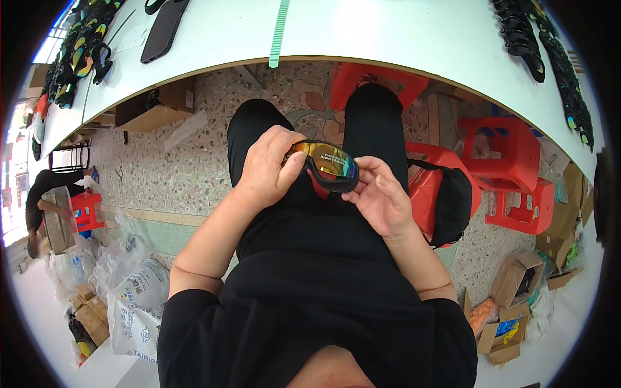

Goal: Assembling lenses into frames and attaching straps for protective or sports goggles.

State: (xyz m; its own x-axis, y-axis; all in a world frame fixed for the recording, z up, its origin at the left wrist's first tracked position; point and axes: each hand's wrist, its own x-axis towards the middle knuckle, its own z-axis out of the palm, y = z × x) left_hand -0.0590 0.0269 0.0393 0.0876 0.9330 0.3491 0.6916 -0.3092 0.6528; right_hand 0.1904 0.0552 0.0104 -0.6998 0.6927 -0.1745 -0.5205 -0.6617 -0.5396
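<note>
A pair of black-framed sports goggles [331, 163] with a mirrored yellow, orange and green lens is held over my lap, its lens facing up toward me. Printed lettering shows on the lens. My left hand [264, 168] is closed around the goggles' left end, with the thumb along the near rim. At the other end, my right hand [383, 200] pinches the right edge between its fingertips and thumb, the palm turned partly up. The fingers behind the frame are partly hidden.
Ahead curves a white tabletop [220, 39] with a dark phone [164, 31], green tape [279, 32] and rows of goggles [81, 55] at both sides. Red stools [501, 152] and a black bag [453, 204] stand right. Plastic bags [132, 291] and another person [48, 207] are left.
</note>
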